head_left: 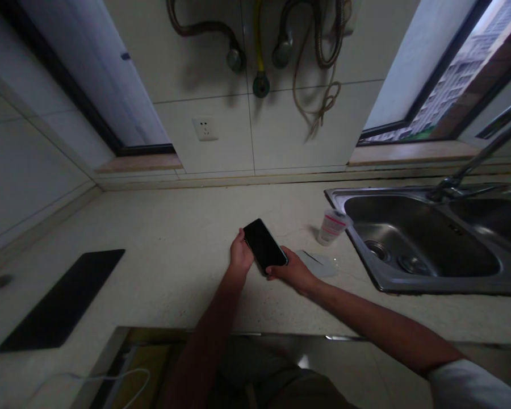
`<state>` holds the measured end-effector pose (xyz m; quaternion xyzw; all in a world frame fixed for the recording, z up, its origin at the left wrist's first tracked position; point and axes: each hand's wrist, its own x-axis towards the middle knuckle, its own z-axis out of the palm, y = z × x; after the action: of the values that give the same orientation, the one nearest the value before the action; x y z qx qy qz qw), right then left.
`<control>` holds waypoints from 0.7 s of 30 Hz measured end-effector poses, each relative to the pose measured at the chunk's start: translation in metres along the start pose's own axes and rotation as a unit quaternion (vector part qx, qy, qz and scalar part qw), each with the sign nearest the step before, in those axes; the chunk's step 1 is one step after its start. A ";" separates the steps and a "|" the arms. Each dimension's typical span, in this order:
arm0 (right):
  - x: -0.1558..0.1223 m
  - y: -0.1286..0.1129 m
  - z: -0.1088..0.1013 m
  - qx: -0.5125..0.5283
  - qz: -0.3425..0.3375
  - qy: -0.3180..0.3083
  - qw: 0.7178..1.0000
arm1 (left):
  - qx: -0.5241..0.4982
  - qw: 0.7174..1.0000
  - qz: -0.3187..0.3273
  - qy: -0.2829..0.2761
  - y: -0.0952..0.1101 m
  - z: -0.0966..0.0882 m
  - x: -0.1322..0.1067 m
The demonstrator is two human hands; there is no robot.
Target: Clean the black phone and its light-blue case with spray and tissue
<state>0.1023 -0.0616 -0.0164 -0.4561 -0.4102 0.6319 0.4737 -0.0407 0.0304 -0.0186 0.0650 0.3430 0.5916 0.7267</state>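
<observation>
A black phone (264, 245) with a dark screen is held above the pale countertop (174, 244), between both my hands. My left hand (241, 254) grips its left edge with fingers curled around it. My right hand (293, 272) holds its lower right end, thumb on the screen side. A small clear plastic cup (332, 226) with a red-printed label stands just right of the phone, near the sink. A flat clear plastic piece (319, 262) lies on the counter beside my right hand.
A steel double sink (426, 244) with a tap (472, 165) fills the right. A black flat pad (63, 298) lies at the left. A white cable (111, 378) runs along the front edge. Hoses (259, 45) and a socket (205, 128) are on the tiled wall.
</observation>
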 end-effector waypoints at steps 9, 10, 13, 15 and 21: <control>0.000 0.007 0.009 0.007 -0.026 0.010 1.000 | -0.057 0.995 0.082 0.012 -0.005 -0.016 0.011; 0.000 0.008 0.010 -0.004 -0.021 0.011 1.000 | -0.062 0.994 0.083 0.020 -0.005 -0.016 0.011; 0.002 0.010 0.009 0.016 0.000 0.014 1.000 | -0.072 0.994 0.074 0.023 -0.005 -0.012 0.008; 0.004 0.009 0.008 0.058 0.003 0.017 0.998 | -0.073 0.995 0.068 0.003 -0.003 -0.008 0.004; 0.008 0.003 0.002 0.085 -0.017 0.005 0.996 | -0.039 0.993 0.034 -0.101 0.009 0.002 -0.010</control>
<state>0.0985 -0.0550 -0.0199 -0.4107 -0.3601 0.6540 0.5233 -0.0477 0.0246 -0.0078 0.1083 0.2420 0.6194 0.7389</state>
